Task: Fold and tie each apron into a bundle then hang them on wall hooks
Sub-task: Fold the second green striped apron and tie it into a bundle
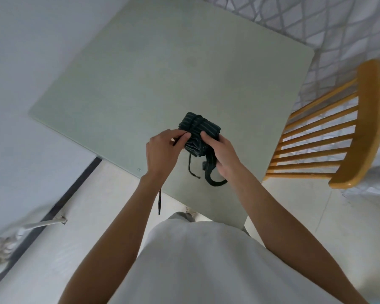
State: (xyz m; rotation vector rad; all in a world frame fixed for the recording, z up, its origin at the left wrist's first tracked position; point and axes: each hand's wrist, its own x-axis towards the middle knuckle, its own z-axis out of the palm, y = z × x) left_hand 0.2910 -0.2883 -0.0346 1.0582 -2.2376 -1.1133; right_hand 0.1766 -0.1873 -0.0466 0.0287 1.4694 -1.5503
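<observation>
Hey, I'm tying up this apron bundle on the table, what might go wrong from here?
1. One tie end hangs off the table edge below your left hand; it may snag or tug the wrap loose.
2. The apron bundle is only pinched by fingertips, right hand included, so it may unroll before knotting.

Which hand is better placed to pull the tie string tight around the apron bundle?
Left. The left hand already pinches the tie string, while the right hand steadies the apron bundle.

Both hands (162, 150) on apron bundle (198, 130)
</observation>
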